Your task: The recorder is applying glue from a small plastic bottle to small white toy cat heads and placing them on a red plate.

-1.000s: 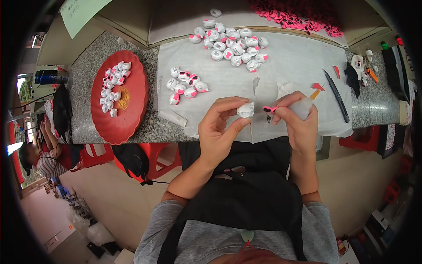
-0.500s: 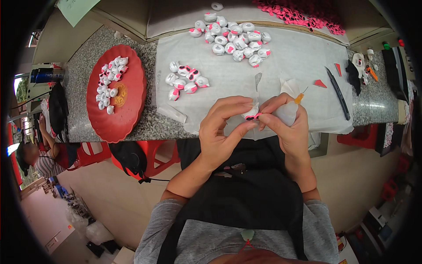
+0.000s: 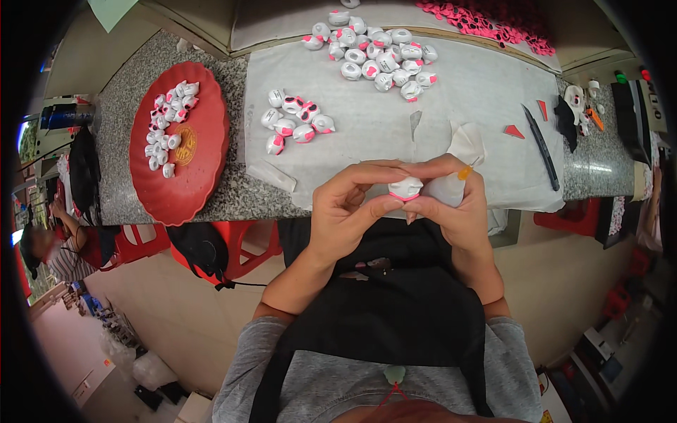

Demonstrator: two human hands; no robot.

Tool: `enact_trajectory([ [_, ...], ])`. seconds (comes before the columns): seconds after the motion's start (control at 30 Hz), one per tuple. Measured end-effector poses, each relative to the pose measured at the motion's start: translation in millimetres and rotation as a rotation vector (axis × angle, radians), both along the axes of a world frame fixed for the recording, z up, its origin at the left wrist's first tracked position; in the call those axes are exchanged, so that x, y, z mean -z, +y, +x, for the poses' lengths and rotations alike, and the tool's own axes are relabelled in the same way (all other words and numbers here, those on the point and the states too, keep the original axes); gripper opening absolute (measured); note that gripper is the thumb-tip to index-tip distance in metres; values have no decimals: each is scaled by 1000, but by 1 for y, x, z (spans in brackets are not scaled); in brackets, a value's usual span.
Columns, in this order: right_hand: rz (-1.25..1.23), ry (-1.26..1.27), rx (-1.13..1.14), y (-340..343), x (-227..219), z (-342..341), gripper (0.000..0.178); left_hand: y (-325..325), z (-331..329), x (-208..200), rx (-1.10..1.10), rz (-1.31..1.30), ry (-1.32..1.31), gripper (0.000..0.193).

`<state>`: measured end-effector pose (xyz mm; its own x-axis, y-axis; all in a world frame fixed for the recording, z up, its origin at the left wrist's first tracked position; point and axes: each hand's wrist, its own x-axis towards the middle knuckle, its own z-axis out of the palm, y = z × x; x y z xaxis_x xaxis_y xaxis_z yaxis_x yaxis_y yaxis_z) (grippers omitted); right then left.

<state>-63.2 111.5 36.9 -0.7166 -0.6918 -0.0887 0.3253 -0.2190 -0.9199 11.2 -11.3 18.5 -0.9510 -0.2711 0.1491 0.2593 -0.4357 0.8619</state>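
Head view: over the near edge of the white sheet (image 3: 352, 109) on the desk (image 3: 261, 204), the left hand (image 3: 340, 211) and the right hand (image 3: 460, 215) share one white figure (image 3: 405, 185). The fingers of both are closed in on it, thumbs below and forefingers above, pinching it from two sides, with a pink strip (image 3: 405, 198) showing along its lower edge. Holding it this way probably steadies a small, round body and lets the thumbs bear evenly on the strip. A translucent bottle (image 3: 446, 190) with an orange tip is tucked in the right hand, presumably to be within reach. A red plate (image 3: 204, 162) sits left of the sheet; its raised rim likely stops round pieces from rolling off.

Counted: one figure in the hands, one bottle, one plate; eight pieces in the small group (image 3: 303, 133) on the sheet's left part; two red scraps (image 3: 513, 131) and one slim black tool (image 3: 541, 148) on its right part. The cluster (image 3: 387, 62) toward the sheet's far edge has upwards of two dozen, the plate well over a dozen, both overlapping too much for exact numbers. Pink pieces (image 3: 486, 25) heaped beyond the sheet cannot be counted.
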Motion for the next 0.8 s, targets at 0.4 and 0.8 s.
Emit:
enact_trajectory([
  [0.4,-44,0,-2,2,2,1,22,-3,-3,9,8,-67,61,20],
  [0.8,0,-26,22,-1,-3,2,25,-1,-1,2,3,-45,-51,24],
])
